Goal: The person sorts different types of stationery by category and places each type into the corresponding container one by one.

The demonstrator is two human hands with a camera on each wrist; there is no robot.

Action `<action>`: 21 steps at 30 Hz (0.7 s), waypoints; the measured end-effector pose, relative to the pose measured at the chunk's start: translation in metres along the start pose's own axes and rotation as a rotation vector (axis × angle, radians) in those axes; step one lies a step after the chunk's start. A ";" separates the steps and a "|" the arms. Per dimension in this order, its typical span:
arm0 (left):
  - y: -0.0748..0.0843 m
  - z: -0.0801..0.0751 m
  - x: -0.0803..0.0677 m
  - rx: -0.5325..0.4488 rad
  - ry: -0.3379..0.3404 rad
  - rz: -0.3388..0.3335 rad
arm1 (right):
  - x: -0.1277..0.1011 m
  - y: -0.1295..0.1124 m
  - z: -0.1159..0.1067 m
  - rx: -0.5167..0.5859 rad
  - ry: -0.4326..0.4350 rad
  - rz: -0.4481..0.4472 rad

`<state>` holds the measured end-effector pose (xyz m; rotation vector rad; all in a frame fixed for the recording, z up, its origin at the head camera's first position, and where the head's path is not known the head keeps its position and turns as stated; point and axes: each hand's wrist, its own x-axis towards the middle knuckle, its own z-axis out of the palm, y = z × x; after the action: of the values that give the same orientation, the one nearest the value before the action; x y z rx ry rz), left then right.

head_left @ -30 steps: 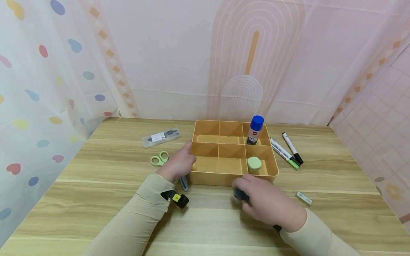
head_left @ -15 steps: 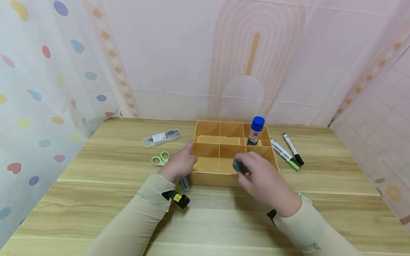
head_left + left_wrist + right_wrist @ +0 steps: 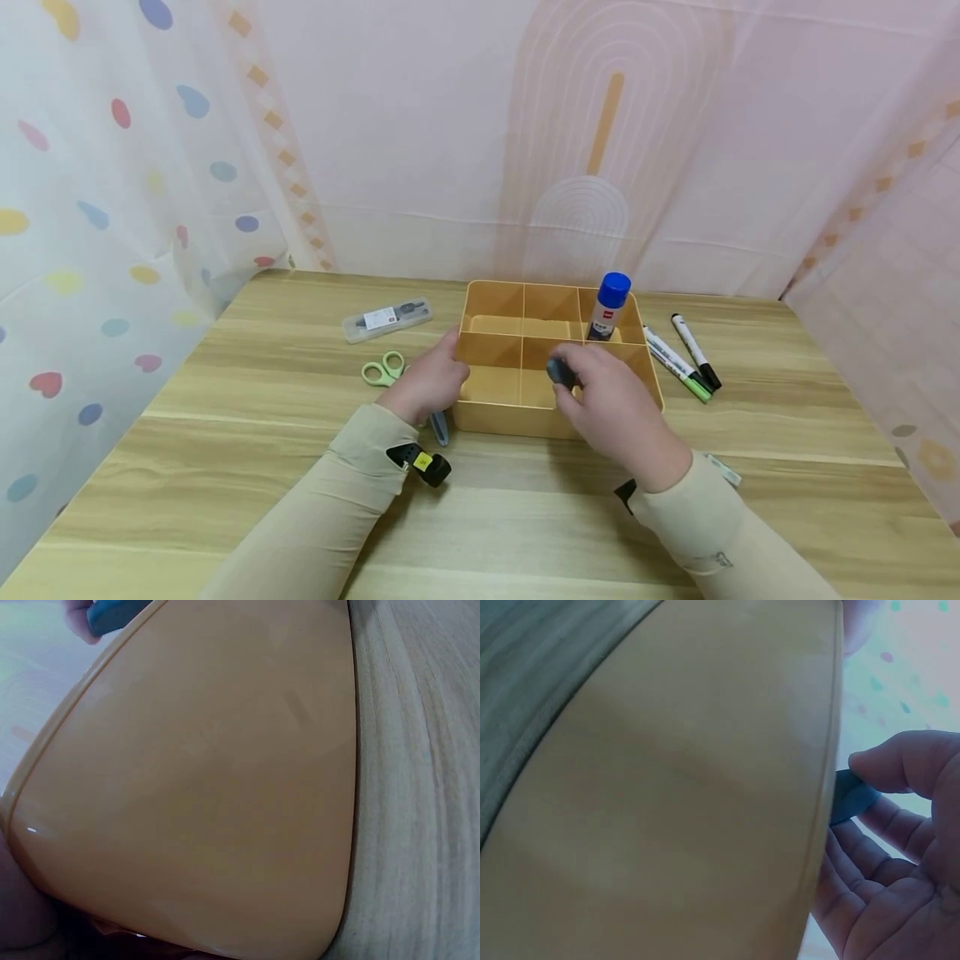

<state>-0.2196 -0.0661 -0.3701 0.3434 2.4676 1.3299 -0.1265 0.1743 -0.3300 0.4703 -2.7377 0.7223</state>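
Observation:
A yellow-orange organizer box [image 3: 517, 421], split into several compartments, sits mid-table. My left hand [image 3: 429, 377] grips its left wall, thumb over the rim. Over the front middle compartment, my right hand [image 3: 618, 412] pinches a small, rounded, dark blue-green object [image 3: 560, 372] between thumb and fingers; its kind cannot be told. The right wrist view shows this blue-green object [image 3: 853, 797] right at the box's rim. Upright in the back right compartment stands a blue-capped glue stick [image 3: 611, 304]. The front right compartment is mostly hidden behind my right hand.
Left of the box lie a clear case with a compass [image 3: 387, 320], green-handled scissors [image 3: 382, 371] and a blue-grey item [image 3: 439, 429] partly under my left hand. On the right are several markers [image 3: 693, 350]. A small pale block [image 3: 723, 469] shows beside my right sleeve.
My right hand has risen from in front of the box to above the front middle compartment, carrying the blue-green object. It now covers the pale green item. The left hand keeps its grip.

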 end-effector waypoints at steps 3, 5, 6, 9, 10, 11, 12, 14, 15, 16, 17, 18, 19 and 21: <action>0.000 0.000 0.000 0.010 0.006 0.003 | 0.001 0.000 0.003 -0.013 -0.021 0.017; 0.001 0.000 -0.001 0.013 0.006 0.005 | 0.002 0.001 0.004 -0.025 -0.042 0.028; 0.001 0.001 -0.001 0.012 0.005 0.005 | 0.003 0.001 0.005 -0.034 -0.055 0.034; 0.002 0.000 -0.002 0.013 0.003 0.003 | 0.004 0.001 0.007 -0.056 -0.086 0.052; 0.002 0.000 -0.002 0.015 0.002 0.003 | 0.005 0.001 0.007 -0.065 -0.095 0.057; 0.002 0.000 -0.002 0.015 0.001 0.004 | 0.006 0.001 0.008 -0.072 -0.103 0.060; 0.002 0.000 -0.002 0.016 0.000 0.004 | 0.006 0.001 0.009 -0.079 -0.108 0.063; 0.002 -0.001 -0.002 0.019 -0.002 0.003 | 0.008 0.000 0.010 -0.088 -0.116 0.068; 0.002 -0.001 -0.002 0.019 -0.003 0.001 | 0.008 0.000 0.011 -0.092 -0.120 0.070; 0.002 -0.001 -0.002 0.016 -0.004 -0.002 | 0.009 0.000 0.011 -0.096 -0.123 0.073; 0.002 -0.001 -0.002 0.014 -0.005 -0.005 | 0.010 0.000 0.012 -0.100 -0.126 0.075; 0.002 -0.001 -0.002 0.010 -0.007 -0.007 | 0.010 -0.001 0.012 -0.101 -0.128 0.079; 0.002 -0.001 -0.002 0.007 -0.008 -0.009 | 0.011 -0.001 0.012 -0.105 -0.131 0.083; 0.003 0.000 -0.003 0.004 -0.008 -0.010 | 0.013 -0.002 0.012 -0.114 -0.139 0.088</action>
<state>-0.2172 -0.0657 -0.3670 0.3359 2.4624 1.3174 -0.1393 0.1632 -0.3348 0.3901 -2.9264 0.5703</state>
